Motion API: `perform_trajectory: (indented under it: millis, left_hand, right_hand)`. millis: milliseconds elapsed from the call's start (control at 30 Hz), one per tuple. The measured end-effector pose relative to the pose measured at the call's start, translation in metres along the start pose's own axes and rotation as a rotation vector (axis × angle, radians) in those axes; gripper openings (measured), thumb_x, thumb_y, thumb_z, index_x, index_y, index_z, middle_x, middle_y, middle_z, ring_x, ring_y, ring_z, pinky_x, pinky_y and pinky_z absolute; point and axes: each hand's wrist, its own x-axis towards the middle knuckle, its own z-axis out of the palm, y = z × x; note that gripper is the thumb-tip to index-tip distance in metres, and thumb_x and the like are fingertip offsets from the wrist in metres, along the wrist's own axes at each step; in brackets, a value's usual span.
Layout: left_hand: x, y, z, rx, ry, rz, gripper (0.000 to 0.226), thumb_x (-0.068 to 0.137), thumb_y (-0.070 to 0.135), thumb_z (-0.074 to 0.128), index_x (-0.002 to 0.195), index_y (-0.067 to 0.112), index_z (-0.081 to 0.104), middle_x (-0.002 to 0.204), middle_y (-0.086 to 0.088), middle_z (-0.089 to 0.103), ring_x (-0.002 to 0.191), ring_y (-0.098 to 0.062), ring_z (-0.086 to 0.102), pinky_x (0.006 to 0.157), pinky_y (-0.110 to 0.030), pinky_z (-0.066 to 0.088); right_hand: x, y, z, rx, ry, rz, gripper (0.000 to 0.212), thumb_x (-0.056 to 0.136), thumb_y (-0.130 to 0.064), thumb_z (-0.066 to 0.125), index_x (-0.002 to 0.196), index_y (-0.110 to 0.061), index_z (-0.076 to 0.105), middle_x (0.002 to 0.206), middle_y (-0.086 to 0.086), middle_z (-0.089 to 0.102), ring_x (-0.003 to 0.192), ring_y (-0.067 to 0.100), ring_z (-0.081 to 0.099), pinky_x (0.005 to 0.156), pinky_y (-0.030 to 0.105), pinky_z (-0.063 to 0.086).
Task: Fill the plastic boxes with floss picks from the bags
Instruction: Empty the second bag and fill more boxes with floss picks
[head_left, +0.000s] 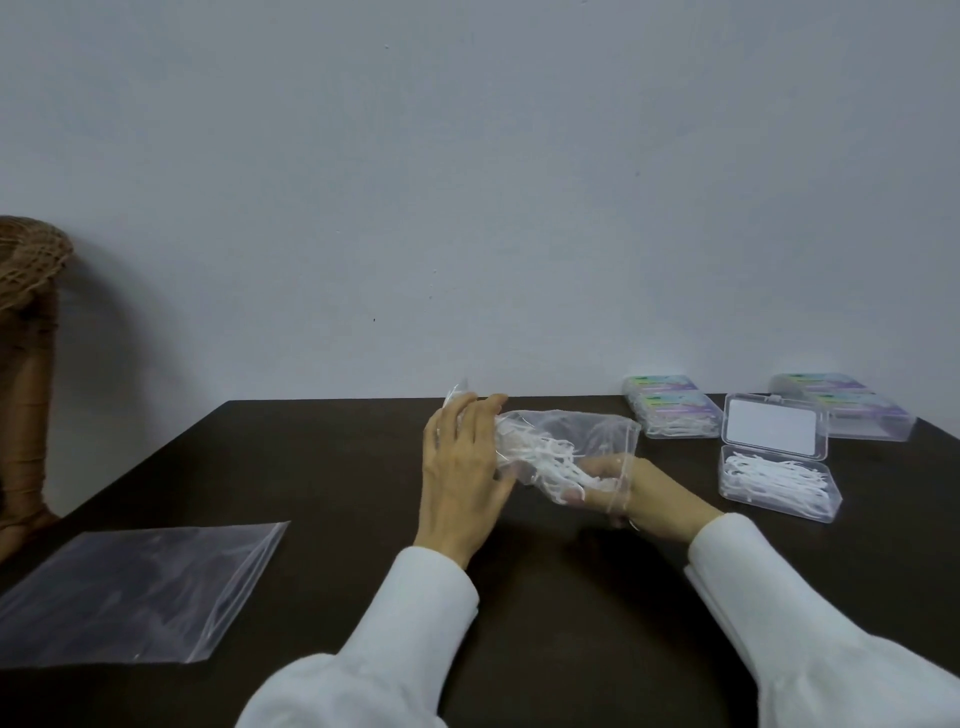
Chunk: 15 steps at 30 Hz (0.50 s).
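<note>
Clear zip bag (566, 447) of white floss picks (535, 457) is held up just above the table, mid-frame. Left hand (462, 457) grips its closed end, fingers curled over the plastic. Right hand (618, 483) is inside the bag mouth, fingers seen through the plastic among the picks; cannot tell if they're pinching any.

Just right of the hands: open plastic box (779, 486) on the table, lid (771, 427) standing up at the back, a layer of white picks lying in the base. Behind it, near the wall edge, two stacks of closed boxes: one (672, 413) to the left of the open lid, one (857, 410) to the right, both with coloured labels on top, print too small to read.

Front left: a second clear bag (135, 592) lies flat on the table, looks empty, well apart from the hands.

Table (322, 467) is dark brown, matte, back edge against a plain pale grey-blue wall (467, 182). Far left, beside the table: a brown woven object (31, 322) at the frame edge, can't tell what it is. Both sleeves (395, 623) are white and long. Lighting dim.
</note>
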Motion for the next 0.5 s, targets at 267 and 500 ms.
perform_trajectory:
  millis: [267, 500]
  left_hand:
    - [0.0, -0.021, -0.004, 0.068, -0.036, -0.2, 0.067, 0.066, 0.016, 0.08, 0.126, 0.012, 0.051, 0.12, -0.005, 0.058, 0.123, -0.023, 0.041, 0.103, -0.041, 0.036]
    - [0.003, -0.03, -0.011, 0.042, -0.001, -0.418, 0.065, 0.072, 0.016, 0.077, 0.129, 0.012, 0.047, 0.129, -0.006, 0.051, 0.129, -0.025, 0.036, 0.106, -0.04, 0.032]
  right_hand:
    - [-0.004, 0.001, -0.014, 0.002, 0.155, -0.009, 0.008, 0.086, -0.018, 0.064, 0.078, -0.015, 0.065, 0.073, 0.0, 0.073, 0.059, 0.017, 0.069, 0.051, 0.015, 0.047]
    - [-0.005, 0.009, -0.021, -0.093, 0.283, 0.07, 0.01, 0.085, -0.017, 0.067, 0.077, -0.012, 0.067, 0.059, -0.006, 0.069, 0.049, 0.006, 0.063, 0.048, 0.01, 0.043]
